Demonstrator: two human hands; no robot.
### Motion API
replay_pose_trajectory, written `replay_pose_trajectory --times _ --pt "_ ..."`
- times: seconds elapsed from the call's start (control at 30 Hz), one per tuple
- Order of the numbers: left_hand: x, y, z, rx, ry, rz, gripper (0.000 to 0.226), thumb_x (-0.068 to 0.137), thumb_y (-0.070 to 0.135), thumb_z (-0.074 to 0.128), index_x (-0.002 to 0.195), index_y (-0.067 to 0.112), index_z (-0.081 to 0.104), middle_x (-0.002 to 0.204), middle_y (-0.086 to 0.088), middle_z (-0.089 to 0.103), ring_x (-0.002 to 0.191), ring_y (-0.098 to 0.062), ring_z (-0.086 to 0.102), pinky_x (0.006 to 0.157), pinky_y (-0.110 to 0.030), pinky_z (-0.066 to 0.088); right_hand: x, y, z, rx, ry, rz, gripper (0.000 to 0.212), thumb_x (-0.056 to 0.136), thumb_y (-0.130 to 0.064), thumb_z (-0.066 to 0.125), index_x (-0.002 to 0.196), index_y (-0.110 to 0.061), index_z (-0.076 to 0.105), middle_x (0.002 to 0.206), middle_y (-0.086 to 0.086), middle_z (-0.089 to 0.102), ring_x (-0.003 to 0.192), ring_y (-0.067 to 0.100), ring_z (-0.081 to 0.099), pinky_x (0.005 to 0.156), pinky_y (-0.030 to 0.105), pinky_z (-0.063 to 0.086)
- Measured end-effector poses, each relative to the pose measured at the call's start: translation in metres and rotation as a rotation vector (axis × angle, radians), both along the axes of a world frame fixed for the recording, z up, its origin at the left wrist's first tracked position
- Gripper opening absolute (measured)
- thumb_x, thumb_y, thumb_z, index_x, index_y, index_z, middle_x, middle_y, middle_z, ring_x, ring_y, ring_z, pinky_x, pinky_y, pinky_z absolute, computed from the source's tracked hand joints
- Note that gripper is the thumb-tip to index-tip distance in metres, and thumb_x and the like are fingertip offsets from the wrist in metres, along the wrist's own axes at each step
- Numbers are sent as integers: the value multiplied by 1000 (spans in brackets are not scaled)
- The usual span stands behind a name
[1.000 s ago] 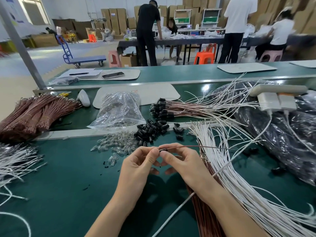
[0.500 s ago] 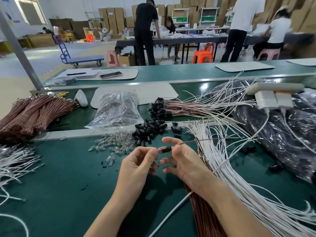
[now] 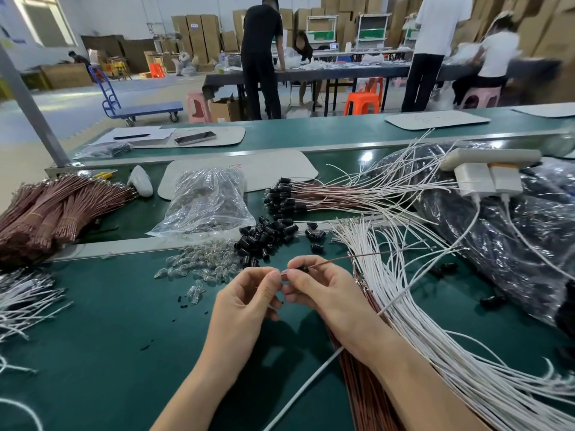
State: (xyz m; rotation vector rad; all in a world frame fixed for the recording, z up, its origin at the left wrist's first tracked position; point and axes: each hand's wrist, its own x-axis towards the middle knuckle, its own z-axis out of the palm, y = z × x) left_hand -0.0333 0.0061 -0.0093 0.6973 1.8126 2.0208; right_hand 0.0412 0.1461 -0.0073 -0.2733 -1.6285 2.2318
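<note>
Brown wire (image 3: 357,256), black cap (image 3: 303,269) near its end, sat just above the green desk (image 3: 109,337), the right hand (image 3: 326,293) pinching it at the cap and the left hand (image 3: 245,303) pinching its tip.

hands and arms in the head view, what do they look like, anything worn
The left hand and right hand are bare: no gloves, rings or watch show. The left forearm and right forearm are bare to the picture's bottom edge; no sleeve shows.
</note>
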Motion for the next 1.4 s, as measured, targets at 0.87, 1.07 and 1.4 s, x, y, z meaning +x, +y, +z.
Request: replay_pose_trajectory --times 0.87,1.07,1.4 --pt "44 197 49 -930 642 -247 23 100 25 54 91 7 64 87 -10 64 84 -32 63 71 -33 46 34 79 18 -178 202 -1206 13 104 -14 52 100 -27 55 100 7 68 76 15 67 62 21 54" --pt "15 159 88 -456 274 -110 38 106 30 47 79 8 62 64 3 54 51 -10 43 51 -23 39 36 66 33 -40 263 -1203 13 104 -19 54 107 -30 61 99 -4 72 79 9 69 68 19 55" --pt "-28 37 117 327 -34 398 23 109 27 40 103 18 60 80 7 71 61 -4 63 55 -21 53 29 31 43 90 239 -532 9 94 -22 60 99 -23 68 92 3 74 68 16 68 59 23 55"
